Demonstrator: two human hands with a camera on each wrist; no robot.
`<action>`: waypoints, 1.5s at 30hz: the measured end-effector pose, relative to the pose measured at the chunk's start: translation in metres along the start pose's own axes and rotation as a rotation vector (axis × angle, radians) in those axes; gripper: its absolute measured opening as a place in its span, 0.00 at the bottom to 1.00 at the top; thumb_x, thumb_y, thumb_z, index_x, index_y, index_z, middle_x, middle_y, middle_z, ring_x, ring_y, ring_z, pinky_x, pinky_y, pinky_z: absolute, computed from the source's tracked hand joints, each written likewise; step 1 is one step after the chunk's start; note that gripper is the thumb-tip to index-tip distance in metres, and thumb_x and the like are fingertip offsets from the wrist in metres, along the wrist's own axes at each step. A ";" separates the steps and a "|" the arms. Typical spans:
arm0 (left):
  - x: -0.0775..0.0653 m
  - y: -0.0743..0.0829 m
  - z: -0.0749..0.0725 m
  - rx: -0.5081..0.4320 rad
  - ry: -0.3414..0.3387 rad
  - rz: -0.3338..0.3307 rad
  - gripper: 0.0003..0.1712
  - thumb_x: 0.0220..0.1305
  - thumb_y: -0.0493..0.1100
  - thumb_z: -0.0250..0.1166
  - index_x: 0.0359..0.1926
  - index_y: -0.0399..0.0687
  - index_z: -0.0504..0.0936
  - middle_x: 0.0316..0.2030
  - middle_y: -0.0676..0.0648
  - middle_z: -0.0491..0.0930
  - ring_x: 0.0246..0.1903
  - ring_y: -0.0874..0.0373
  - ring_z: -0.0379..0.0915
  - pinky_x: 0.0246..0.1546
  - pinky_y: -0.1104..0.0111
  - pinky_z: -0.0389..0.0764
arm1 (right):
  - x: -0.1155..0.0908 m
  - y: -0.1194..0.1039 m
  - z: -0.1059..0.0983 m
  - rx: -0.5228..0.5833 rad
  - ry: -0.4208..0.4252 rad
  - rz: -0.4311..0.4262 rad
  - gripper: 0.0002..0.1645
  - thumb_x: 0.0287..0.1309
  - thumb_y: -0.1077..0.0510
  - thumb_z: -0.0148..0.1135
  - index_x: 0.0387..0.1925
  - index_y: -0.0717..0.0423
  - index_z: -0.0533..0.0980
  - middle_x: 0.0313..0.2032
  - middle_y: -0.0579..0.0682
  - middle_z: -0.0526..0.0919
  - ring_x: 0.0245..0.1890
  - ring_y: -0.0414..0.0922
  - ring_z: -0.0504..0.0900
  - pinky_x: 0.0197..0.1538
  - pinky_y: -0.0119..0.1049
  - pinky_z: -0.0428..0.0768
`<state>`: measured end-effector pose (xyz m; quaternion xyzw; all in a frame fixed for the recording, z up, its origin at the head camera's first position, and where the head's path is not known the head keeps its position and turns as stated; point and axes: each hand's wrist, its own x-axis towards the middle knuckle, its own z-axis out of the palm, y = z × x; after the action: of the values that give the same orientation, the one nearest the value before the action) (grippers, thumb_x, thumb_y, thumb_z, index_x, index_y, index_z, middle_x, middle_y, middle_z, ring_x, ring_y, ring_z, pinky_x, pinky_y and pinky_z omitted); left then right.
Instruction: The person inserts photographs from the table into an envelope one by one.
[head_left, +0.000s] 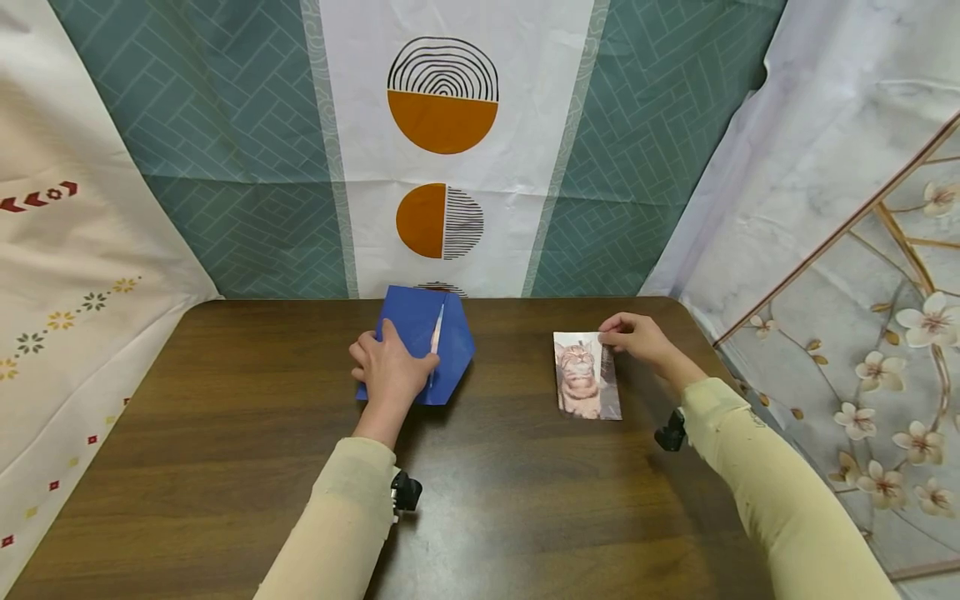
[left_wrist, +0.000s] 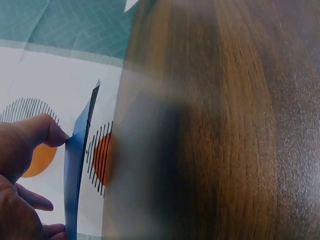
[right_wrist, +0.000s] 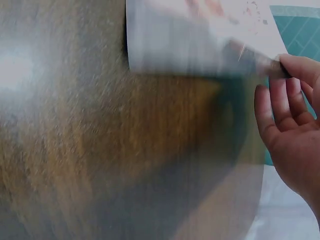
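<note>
A blue paper envelope (head_left: 408, 310) stands slightly above the far part of the table in the head view, its pointed flap to the right. A pale slit shows along its opening. My left hand (head_left: 390, 367) grips it, thumb at the opening and fingers toward the left edge. The left wrist view catches the envelope (left_wrist: 73, 170) nearly edge-on, with the thumb touching it. To the right, a picture card with a cat (head_left: 579, 383) hangs from my right hand (head_left: 637, 337), which pinches its upper right corner. In the right wrist view the card (right_wrist: 200, 45) is blurred.
A dark brown wooden table (head_left: 510, 517) spreads beneath both hands. Behind it hangs a teal and white patterned curtain (head_left: 517, 150). Cloth with flowers (head_left: 858, 421) borders the right side, and cream patterned cloth (head_left: 82, 233) the left.
</note>
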<state>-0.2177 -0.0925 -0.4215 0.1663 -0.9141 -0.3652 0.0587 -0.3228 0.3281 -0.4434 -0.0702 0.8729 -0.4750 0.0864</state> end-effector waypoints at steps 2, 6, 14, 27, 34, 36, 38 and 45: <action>0.000 0.000 0.000 -0.002 0.000 0.002 0.60 0.61 0.53 0.77 0.83 0.35 0.55 0.71 0.23 0.56 0.72 0.29 0.46 0.61 0.33 0.61 | 0.000 -0.004 0.002 0.046 -0.013 0.011 0.20 0.71 0.61 0.70 0.55 0.73 0.79 0.39 0.47 0.84 0.40 0.38 0.83 0.46 0.32 0.85; 0.000 0.001 0.000 -0.002 -0.004 -0.001 0.60 0.61 0.53 0.77 0.83 0.34 0.55 0.71 0.23 0.56 0.72 0.29 0.46 0.61 0.33 0.60 | 0.000 -0.011 0.005 0.143 -0.032 0.030 0.21 0.71 0.60 0.70 0.56 0.73 0.77 0.39 0.45 0.85 0.40 0.38 0.84 0.47 0.32 0.86; -0.001 0.002 0.000 -0.004 -0.005 -0.001 0.60 0.61 0.54 0.77 0.83 0.35 0.55 0.72 0.23 0.56 0.72 0.29 0.45 0.62 0.33 0.60 | 0.003 -0.023 0.010 0.266 -0.077 0.026 0.18 0.73 0.63 0.67 0.56 0.71 0.77 0.44 0.45 0.85 0.43 0.38 0.84 0.49 0.31 0.85; -0.003 0.002 -0.002 -0.008 -0.003 0.004 0.59 0.61 0.54 0.76 0.83 0.35 0.55 0.71 0.23 0.56 0.72 0.29 0.46 0.62 0.33 0.60 | 0.010 -0.052 0.031 0.396 -0.157 0.003 0.08 0.75 0.64 0.64 0.51 0.62 0.79 0.45 0.47 0.83 0.44 0.40 0.82 0.50 0.32 0.84; -0.005 0.002 -0.001 -0.007 -0.004 0.012 0.59 0.61 0.54 0.77 0.83 0.35 0.56 0.71 0.23 0.57 0.71 0.29 0.47 0.61 0.33 0.61 | 0.019 -0.069 0.053 0.433 -0.208 -0.003 0.06 0.75 0.65 0.63 0.49 0.58 0.81 0.47 0.49 0.82 0.45 0.42 0.81 0.50 0.33 0.84; -0.005 0.003 0.000 -0.008 -0.005 0.013 0.59 0.62 0.54 0.77 0.83 0.35 0.56 0.71 0.23 0.57 0.71 0.29 0.47 0.61 0.33 0.61 | 0.022 -0.074 0.060 0.445 -0.213 -0.002 0.06 0.75 0.66 0.63 0.49 0.58 0.81 0.47 0.50 0.82 0.44 0.42 0.82 0.49 0.33 0.84; -0.005 0.004 0.000 -0.011 -0.005 0.013 0.60 0.62 0.55 0.77 0.83 0.35 0.56 0.71 0.23 0.57 0.72 0.29 0.47 0.61 0.33 0.61 | 0.026 -0.079 0.068 0.452 -0.221 -0.001 0.06 0.75 0.66 0.63 0.49 0.58 0.81 0.48 0.51 0.82 0.43 0.42 0.82 0.49 0.33 0.84; -0.004 0.007 0.001 -0.013 -0.011 0.010 0.60 0.62 0.56 0.77 0.83 0.36 0.55 0.72 0.24 0.56 0.72 0.30 0.46 0.63 0.33 0.60 | 0.036 -0.093 0.094 0.468 -0.265 -0.002 0.06 0.75 0.67 0.63 0.48 0.59 0.82 0.47 0.51 0.83 0.41 0.43 0.82 0.48 0.33 0.84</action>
<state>-0.2164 -0.0859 -0.4173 0.1595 -0.9129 -0.3715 0.0564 -0.3342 0.1939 -0.4184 -0.1108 0.7204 -0.6506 0.2132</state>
